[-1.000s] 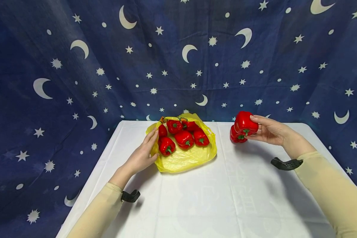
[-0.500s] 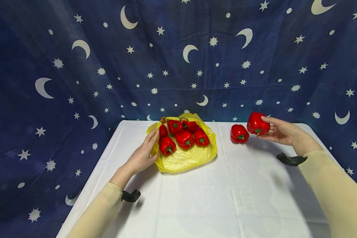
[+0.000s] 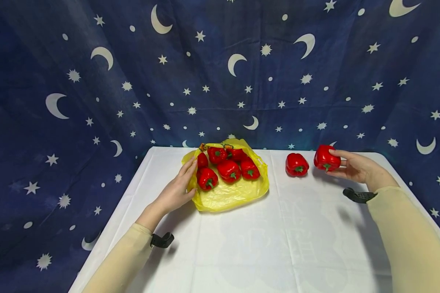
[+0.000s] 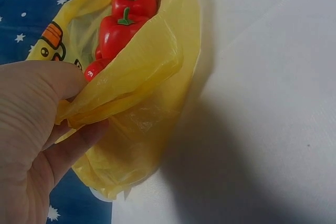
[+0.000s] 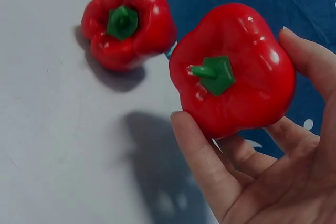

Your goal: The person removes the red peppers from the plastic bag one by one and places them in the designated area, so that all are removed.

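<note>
A yellow plastic bag (image 3: pixel 227 199) lies on its side with its mouth toward me and several red bell peppers (image 3: pixel 229 171) inside. My left hand (image 3: pixel 174 193) pinches the bag's left edge; in the left wrist view the thin plastic (image 4: pixel 131 87) passes between thumb and fingers. At the right, my right hand (image 3: pixel 357 167) grips a red bell pepper (image 3: pixel 327 158) between thumb and fingers, its green stem (image 5: pixel 212 74) facing the wrist camera. Just left of it another red bell pepper (image 3: pixel 297 165) sits on the table. A shadow under the gripped pepper suggests it is slightly raised.
The table (image 3: pixel 249 248) wears a white cloth. Behind it and along the left hangs a dark blue curtain (image 3: pixel 205 65) with moons and stars. Black bands (image 3: pixel 162 240) are worn at both wrists.
My right hand has carried its bell pepper rightward and lower, away from the one on the table, which is now fully visible. The left hand stays at the bag's edge.
</note>
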A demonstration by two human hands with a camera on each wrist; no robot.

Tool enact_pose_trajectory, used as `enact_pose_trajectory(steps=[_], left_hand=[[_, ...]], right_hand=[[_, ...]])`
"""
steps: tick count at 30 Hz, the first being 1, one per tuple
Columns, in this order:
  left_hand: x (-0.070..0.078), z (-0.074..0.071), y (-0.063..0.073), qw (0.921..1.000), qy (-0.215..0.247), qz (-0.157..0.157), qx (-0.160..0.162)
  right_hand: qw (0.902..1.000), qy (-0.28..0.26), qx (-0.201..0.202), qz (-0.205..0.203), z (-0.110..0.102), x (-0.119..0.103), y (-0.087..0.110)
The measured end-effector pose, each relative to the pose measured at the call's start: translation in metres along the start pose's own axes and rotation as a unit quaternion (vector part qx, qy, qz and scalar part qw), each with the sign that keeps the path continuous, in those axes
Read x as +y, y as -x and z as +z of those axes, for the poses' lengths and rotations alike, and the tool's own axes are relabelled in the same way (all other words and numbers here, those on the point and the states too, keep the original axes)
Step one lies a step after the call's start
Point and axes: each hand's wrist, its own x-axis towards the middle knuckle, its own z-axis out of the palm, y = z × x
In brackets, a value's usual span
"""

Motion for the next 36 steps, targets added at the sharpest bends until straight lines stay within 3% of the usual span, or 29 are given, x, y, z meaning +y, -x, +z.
enact_pose_trajectory(steps=[10,28,36], left_hand=[[0.0,0.001,0.0,1.0,-0.003,0.004,0.006],[0.0,0.002,0.001,1.0,-0.005,0.002,0.001],[-0.001,0.002,0.001,1.0,-0.002,0.001,0.002]], right_hand=[[0.9973,0.061,0.04,0.0,-0.004,0.005,-0.01],[0.9879,0.144,0.056,-0.006,-0.007,0.014,-0.021],[0.9869,0.147,0.065,-0.008,-0.004,0.016,-0.02]])
